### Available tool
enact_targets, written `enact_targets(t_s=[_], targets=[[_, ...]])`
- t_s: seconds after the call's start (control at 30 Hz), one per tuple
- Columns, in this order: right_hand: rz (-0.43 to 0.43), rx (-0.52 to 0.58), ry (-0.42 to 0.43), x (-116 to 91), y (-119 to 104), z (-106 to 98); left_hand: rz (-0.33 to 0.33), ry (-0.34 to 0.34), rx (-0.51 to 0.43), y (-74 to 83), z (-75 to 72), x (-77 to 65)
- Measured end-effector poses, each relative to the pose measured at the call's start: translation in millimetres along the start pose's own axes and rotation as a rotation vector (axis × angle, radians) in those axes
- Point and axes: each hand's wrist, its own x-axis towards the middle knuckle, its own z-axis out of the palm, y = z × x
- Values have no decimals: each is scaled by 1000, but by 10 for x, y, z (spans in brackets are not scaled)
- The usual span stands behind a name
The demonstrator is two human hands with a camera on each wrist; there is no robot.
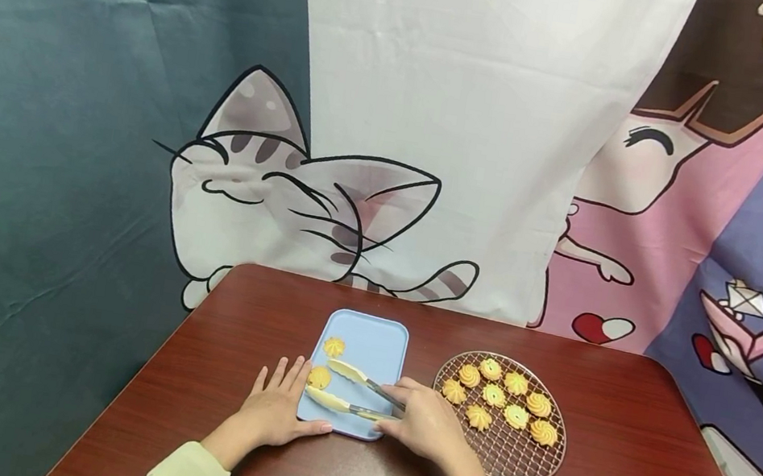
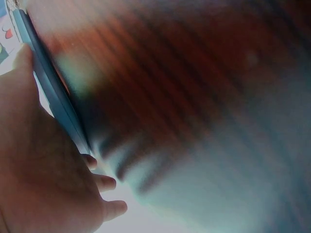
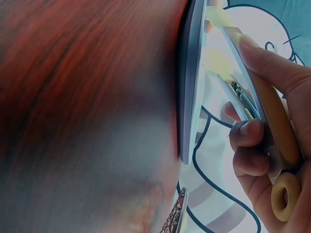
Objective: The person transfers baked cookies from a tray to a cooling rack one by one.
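Observation:
My right hand holds a pair of tongs with pale yellow tips, fingers and thumb wrapped about the handles in the right wrist view. The tongs' arms stand apart over the light blue tray. A yellow swirled cookie lies between the two tips; whether they touch it I cannot tell. Farther back on the tray sits another cookie. My left hand lies against the tray's left side with straight, spread fingers, its thumb at the near corner. In the left wrist view the tray's edge runs along that hand.
A round wire rack stands right of the tray and bears several yellow cookies, mostly toward its far side. Both stand on a dark red-brown wooden table. Behind the table hangs a printed cartoon curtain.

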Motion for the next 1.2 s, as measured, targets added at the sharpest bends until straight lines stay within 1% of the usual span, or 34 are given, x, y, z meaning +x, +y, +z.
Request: enact_targets(t_s=[0.47,0.7,1.03,1.2], targets=[[-9,-7,3,38,27,30,-4,-9,-7,18,-2,5],[-21,-15,4,59,38,50,-4,1,-6,15,-4,4],[-16,-12,0,78,37,56,12,-1,-32,16,-23,-19],[-30,-21,9,83,50,65,-3,-13,-28,14,-18,-4]])
